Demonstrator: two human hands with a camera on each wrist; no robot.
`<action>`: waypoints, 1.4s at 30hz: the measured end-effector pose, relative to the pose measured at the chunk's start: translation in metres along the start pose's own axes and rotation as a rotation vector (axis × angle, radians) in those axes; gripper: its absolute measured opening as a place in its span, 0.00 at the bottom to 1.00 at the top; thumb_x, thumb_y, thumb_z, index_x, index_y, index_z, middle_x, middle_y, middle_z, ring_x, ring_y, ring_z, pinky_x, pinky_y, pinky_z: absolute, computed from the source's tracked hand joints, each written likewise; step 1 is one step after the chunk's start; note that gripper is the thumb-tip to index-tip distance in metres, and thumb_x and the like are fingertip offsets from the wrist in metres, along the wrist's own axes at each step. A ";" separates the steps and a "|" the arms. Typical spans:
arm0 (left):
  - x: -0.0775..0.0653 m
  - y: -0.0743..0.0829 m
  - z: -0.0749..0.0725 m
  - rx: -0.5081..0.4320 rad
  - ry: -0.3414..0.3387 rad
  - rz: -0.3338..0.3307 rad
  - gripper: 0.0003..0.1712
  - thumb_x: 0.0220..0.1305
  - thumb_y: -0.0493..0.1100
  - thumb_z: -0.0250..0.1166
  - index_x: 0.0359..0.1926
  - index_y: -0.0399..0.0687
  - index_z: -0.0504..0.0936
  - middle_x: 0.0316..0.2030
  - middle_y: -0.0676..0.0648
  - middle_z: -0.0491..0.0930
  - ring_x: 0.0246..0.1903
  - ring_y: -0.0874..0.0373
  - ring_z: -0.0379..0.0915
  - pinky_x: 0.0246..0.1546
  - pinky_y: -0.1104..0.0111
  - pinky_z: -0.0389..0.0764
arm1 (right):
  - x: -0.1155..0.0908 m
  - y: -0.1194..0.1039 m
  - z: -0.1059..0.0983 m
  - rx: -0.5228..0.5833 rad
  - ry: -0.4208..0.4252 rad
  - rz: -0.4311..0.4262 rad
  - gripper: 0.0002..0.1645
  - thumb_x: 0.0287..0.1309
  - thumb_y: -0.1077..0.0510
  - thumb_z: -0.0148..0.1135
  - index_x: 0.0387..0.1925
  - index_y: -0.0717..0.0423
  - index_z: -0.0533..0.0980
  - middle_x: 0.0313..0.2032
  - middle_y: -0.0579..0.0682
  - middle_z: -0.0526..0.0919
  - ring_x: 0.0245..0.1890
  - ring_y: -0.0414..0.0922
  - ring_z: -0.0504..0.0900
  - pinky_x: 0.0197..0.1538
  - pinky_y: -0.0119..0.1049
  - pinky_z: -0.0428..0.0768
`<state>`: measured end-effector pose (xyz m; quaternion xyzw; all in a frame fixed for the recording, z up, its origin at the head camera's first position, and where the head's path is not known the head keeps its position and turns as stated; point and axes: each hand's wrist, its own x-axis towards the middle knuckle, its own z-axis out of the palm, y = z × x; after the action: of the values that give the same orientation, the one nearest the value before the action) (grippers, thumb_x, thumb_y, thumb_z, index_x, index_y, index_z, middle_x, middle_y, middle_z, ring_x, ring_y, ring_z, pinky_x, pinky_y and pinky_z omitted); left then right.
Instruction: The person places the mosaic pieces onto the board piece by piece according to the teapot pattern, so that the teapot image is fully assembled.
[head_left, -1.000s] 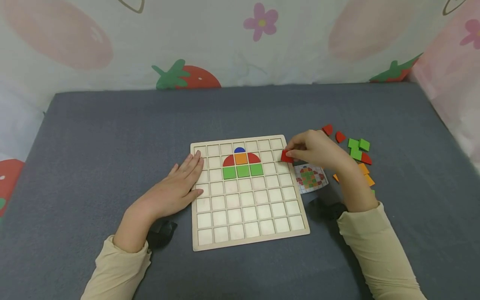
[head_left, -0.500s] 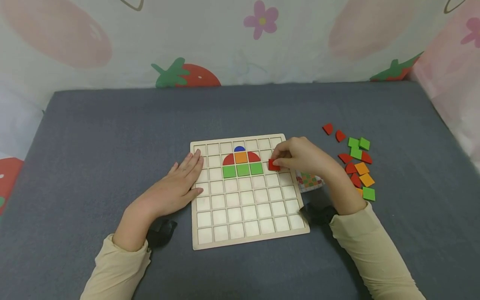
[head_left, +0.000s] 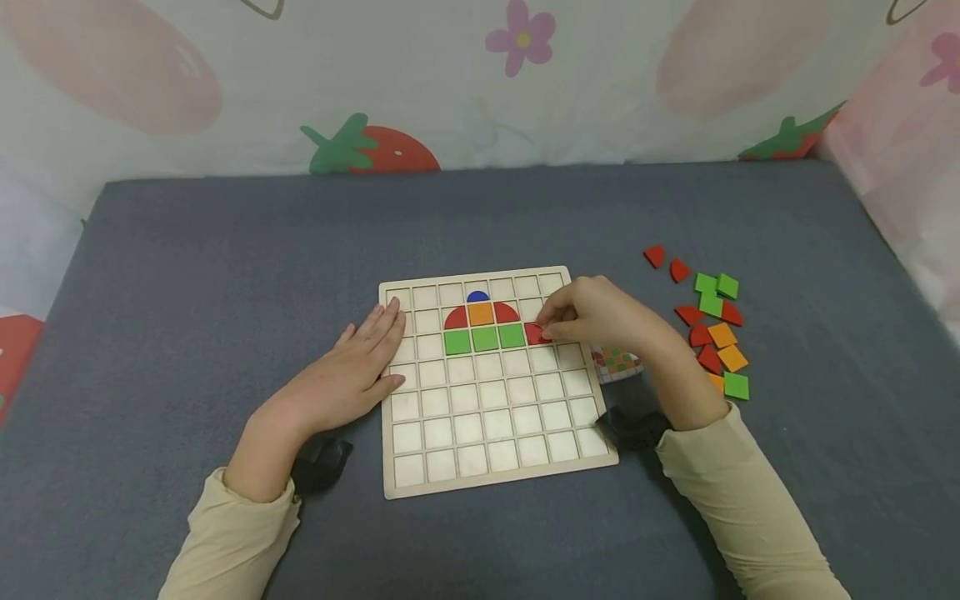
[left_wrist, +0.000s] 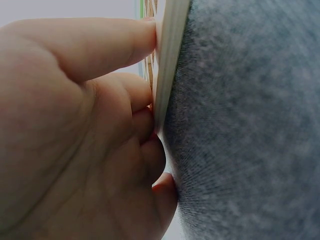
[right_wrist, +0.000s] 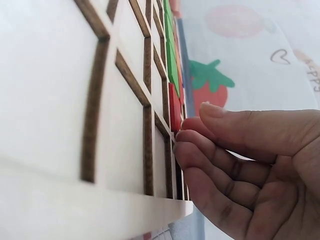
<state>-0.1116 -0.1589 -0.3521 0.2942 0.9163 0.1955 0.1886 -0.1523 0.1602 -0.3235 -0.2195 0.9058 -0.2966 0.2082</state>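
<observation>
A wooden grid board [head_left: 498, 490] lies on the grey cloth. My left hand [head_left: 337, 379] rests along its left edge, fingers stretched over the rim; in the left wrist view the fingertips [left_wrist: 145, 37] meet the board's side [left_wrist: 170, 65]. My right hand [head_left: 600, 312] has thumb and fingers at a red tile [head_left: 535, 334], partly covered by them, in the cell right of three green squares [head_left: 485, 337]. The right wrist view shows the fingertips [right_wrist: 182, 137] right at the end of this red tile. Above the greens sit an orange square [head_left: 481, 313], red quarter-rounds [head_left: 455, 317] and a blue half-round [head_left: 477, 296].
Right of the board lie loose red quarter-rounds [head_left: 654, 256], green squares [head_left: 727, 286] and orange squares [head_left: 722, 335]. A printed pattern card [head_left: 618, 365] shows at the board's right edge, partly beneath my right hand. Behind the table hangs a printed curtain [head_left: 585, 92].
My right hand has carried the red tile leftward from the board's right edge into the cell beside the green squares. My left hand has stayed at the left edge.
</observation>
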 end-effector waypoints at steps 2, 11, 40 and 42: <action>0.000 0.000 0.000 0.003 0.003 0.000 0.40 0.71 0.45 0.51 0.72 0.33 0.41 0.73 0.38 0.33 0.72 0.45 0.27 0.67 0.46 0.40 | -0.001 0.000 -0.001 0.003 -0.002 0.000 0.08 0.57 0.63 0.64 0.38 0.61 0.83 0.31 0.48 0.85 0.30 0.42 0.80 0.36 0.37 0.78; 0.003 0.001 0.000 -0.005 -0.005 0.012 0.39 0.72 0.45 0.50 0.72 0.34 0.40 0.73 0.39 0.32 0.72 0.46 0.26 0.67 0.46 0.40 | -0.023 0.015 -0.021 0.048 0.065 0.075 0.10 0.59 0.61 0.63 0.41 0.61 0.82 0.36 0.51 0.85 0.34 0.45 0.81 0.37 0.39 0.78; 0.004 0.001 0.001 0.009 -0.004 0.005 0.39 0.71 0.45 0.50 0.72 0.33 0.41 0.73 0.38 0.33 0.72 0.46 0.27 0.67 0.47 0.41 | -0.068 0.074 -0.028 -0.022 0.161 0.201 0.14 0.51 0.68 0.67 0.41 0.67 0.77 0.33 0.53 0.80 0.35 0.48 0.78 0.36 0.35 0.77; 0.004 0.001 0.001 0.009 -0.005 0.005 0.39 0.71 0.45 0.50 0.72 0.33 0.41 0.73 0.38 0.33 0.72 0.46 0.27 0.67 0.47 0.41 | -0.067 0.074 -0.027 -0.031 0.167 0.201 0.13 0.51 0.68 0.67 0.40 0.67 0.77 0.32 0.53 0.80 0.34 0.48 0.78 0.36 0.36 0.77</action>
<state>-0.1133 -0.1554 -0.3529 0.2977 0.9161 0.1910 0.1889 -0.1317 0.2611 -0.3332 -0.1055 0.9419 -0.2776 0.1571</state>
